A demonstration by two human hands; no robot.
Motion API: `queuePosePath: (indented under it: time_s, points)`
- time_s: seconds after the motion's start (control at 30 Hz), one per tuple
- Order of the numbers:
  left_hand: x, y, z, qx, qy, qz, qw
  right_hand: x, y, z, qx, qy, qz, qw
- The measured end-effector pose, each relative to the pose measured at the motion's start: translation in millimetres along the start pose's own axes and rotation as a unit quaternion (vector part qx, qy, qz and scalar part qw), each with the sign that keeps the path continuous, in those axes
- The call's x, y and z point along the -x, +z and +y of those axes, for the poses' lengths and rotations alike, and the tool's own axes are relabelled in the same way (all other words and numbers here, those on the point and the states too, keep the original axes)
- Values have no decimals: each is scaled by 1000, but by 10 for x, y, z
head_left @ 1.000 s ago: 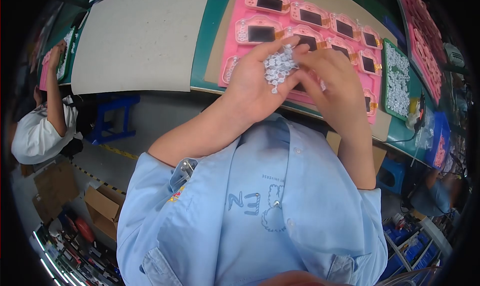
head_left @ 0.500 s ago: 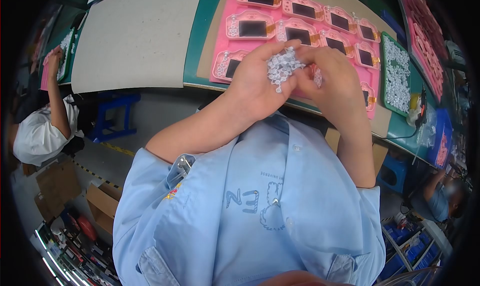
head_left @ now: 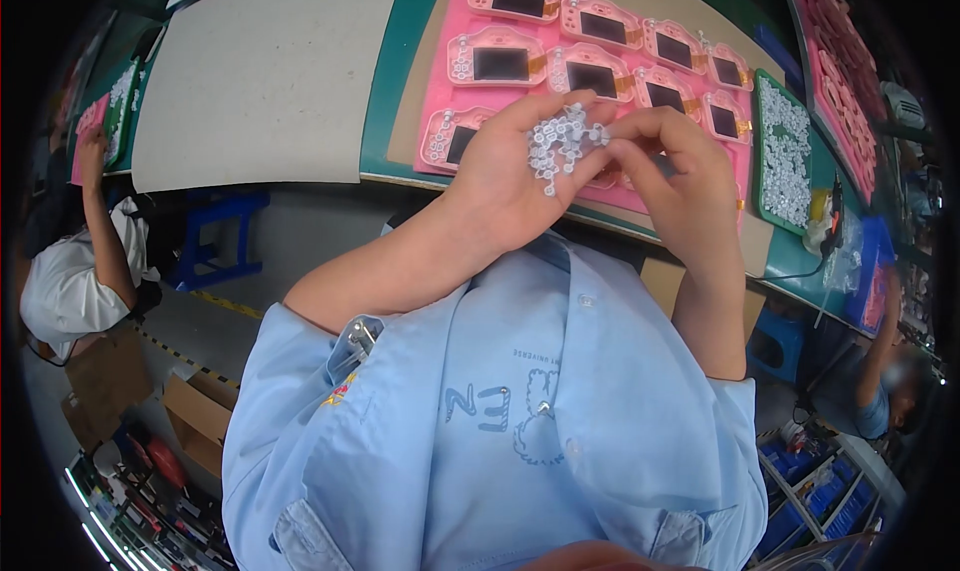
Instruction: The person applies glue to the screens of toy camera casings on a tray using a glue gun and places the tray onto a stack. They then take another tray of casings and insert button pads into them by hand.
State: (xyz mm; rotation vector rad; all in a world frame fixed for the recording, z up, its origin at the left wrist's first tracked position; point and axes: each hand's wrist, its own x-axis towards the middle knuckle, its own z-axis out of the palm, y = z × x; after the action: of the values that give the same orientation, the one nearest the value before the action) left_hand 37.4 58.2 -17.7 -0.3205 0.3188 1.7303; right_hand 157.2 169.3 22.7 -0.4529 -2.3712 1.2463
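Note:
A pile of small whitish clear plastic pieces (head_left: 562,146) lies in the palm of my left hand (head_left: 505,171), which is cupped with the palm up. The thumb and index finger of my right hand (head_left: 675,161) pinch one of these pieces at the right side of the pile. Beyond both hands, several pink handheld-console shells (head_left: 599,23) with dark screens are laid in rows on a pink mat (head_left: 432,86). My hands hide part of the nearest row.
A green tray (head_left: 757,171) of similar white pieces stands right of the mat, with a blue bin (head_left: 870,281) nearer. A grey board (head_left: 270,81) covers the table's left part. Co-workers sit at far left (head_left: 75,281) and right (head_left: 870,401). Pink parts (head_left: 840,101) lie at upper right.
My right fingers have opened from a closer curl and now pinch at the pile's edge. The mat and shells sit slightly more to the left in view. The right co-worker's arm has risen.

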Motion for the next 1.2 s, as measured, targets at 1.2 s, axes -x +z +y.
queuePosePath:
  time_s: [1.2]
  points:
    - [59,27,108,7,12,31,999,-218,-383,560,238,-25,-7,971]
